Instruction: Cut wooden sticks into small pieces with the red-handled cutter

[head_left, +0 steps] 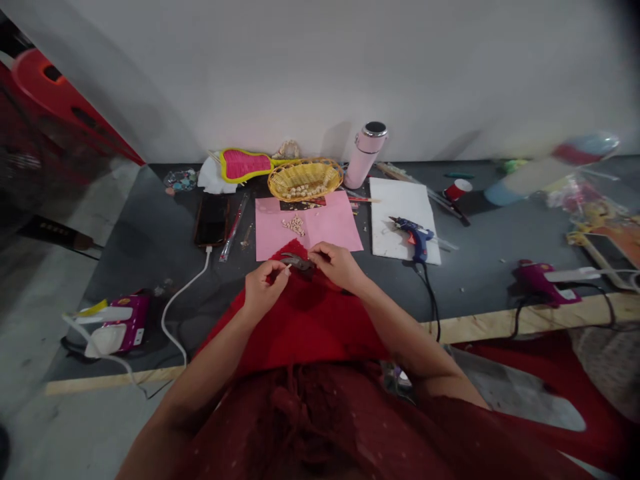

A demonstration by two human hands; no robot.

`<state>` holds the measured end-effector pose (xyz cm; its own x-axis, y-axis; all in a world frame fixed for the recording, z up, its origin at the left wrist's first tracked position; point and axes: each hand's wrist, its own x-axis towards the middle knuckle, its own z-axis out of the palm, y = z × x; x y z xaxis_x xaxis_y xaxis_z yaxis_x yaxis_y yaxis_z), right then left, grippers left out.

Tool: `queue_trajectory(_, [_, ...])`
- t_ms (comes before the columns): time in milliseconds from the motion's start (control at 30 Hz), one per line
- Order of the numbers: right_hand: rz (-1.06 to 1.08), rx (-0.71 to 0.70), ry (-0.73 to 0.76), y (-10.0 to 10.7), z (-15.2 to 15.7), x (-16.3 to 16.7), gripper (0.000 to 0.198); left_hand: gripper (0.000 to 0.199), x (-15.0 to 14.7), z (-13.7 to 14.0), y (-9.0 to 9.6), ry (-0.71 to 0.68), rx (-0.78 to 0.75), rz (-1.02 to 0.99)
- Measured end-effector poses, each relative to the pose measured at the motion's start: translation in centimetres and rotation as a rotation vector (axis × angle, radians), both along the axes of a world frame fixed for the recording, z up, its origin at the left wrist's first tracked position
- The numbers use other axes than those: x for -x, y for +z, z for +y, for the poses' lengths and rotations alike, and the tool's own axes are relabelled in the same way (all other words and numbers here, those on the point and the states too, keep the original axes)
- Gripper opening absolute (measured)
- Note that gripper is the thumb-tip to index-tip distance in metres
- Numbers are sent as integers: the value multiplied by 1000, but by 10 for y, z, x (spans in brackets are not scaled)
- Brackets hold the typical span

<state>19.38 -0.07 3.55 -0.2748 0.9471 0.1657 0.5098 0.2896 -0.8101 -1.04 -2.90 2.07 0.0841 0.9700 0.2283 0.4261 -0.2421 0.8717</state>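
Your left hand [264, 285] has thumb and forefinger pinched on a pale piece [289, 267], one end poking out over the red cloth [310, 327] in front of you. Just beside it, the pliers [301, 263] sit between your two hands, jaws toward the left. The fingers of your right hand [336, 265] are drawn together by the pliers; whether they grip the handles or something small, you cannot tell from here. The hands are near each other, not touching.

To work well, pinch the piece close to its end, lightly, since something so thin would likely snap or spin. Bring the pliers to it squarely, with your left fingertips clear of the jaws, and squeeze slowly. Work low over the cloth, so that a dropped bit lands softly. Mind your right forearm: the pink paper [340, 223] with its small pile [295, 225] lies just beyond, and a bump could scatter it.
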Motion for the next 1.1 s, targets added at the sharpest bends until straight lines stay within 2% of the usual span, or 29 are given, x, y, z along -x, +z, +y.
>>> queue_trajectory(133, [-175, -84, 8, 1, 29, -5, 14, 13, 3, 0, -1, -14, -14, -30])
queue_trajectory(267, [-136, -124, -71, -1, 44, -7, 19, 13, 5, 0, -1, -11, -10, -48])
queue_trajectory(333, [-159, -127, -23, 2, 37, -10, 18, 14, 6, 0, -1, 3, 12, -89])
queue_trajectory(433, [-308, -135, 93, 8, 13, -18, 12, 16, 7, 2, 0, 24, 103, -238])
queue_trajectory(567, [-510, -157, 196, 10, -21, -28, 17, 18, 7, 7, -3, 70, 200, -461])
queue_trajectory(733, [-664, -122, 154, 3, -35, -33, 25, 19, 7, 12, -7, 73, 227, -559])
queue_trajectory(833, [-680, -118, 198, -1, -34, -35, 31, 18, 6, 12, -5, 56, 260, -592])
queue_trajectory(933, [-655, -130, 223, -3, -31, -38, 26, 17, 7, 13, -3, 30, 322, -662])
queue_trajectory(1100, [-437, -74, 161, -4, -24, -42, 15, 16, 9, 16, -2, -55, 439, -807])
